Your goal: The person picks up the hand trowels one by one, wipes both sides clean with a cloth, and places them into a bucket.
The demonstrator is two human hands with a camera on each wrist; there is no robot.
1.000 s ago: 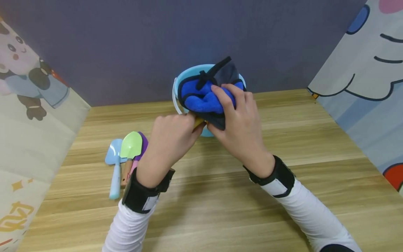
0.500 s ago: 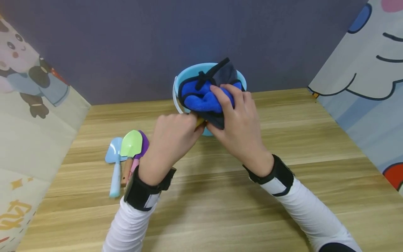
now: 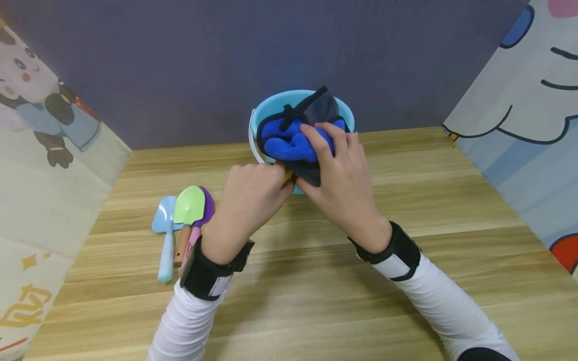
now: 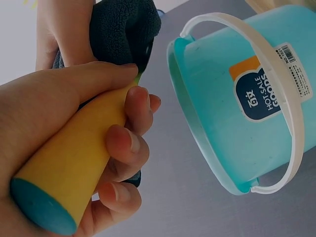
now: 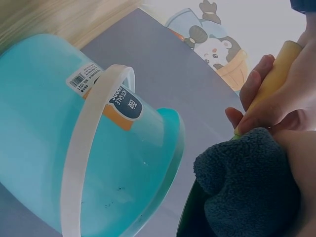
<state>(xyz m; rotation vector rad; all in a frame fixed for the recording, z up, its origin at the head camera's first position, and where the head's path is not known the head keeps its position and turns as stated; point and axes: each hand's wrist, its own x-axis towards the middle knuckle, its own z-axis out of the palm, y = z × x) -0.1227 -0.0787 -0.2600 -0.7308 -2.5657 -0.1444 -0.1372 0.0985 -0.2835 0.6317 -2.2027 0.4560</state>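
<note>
Blue fleece, from the head view: we are gripping the cloth [image 3: 295, 143] in our right hand [image 3: 340, 175], bunched just beyond our left hand [image 3: 250, 193], over the bucket [image 3: 271, 108] on the tabletop [image 3: 316, 281]. Left wrist view: we are clenching the yellow handle [image 4: 74, 163]; loosening could drop it. Right wrist view: the cloth is risking snagging the bucket's hoop [image 5: 86, 153], tipping it.

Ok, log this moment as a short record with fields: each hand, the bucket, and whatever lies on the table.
left hand: grips a yellow handle with a teal end
right hand: holds a blue and dark grey cloth bunched over the handle's far end
bucket: light blue, white bail handle, label on its side, behind the hands
table: wood-grain; three toy shovels lie left, blue, green, purple
</note>
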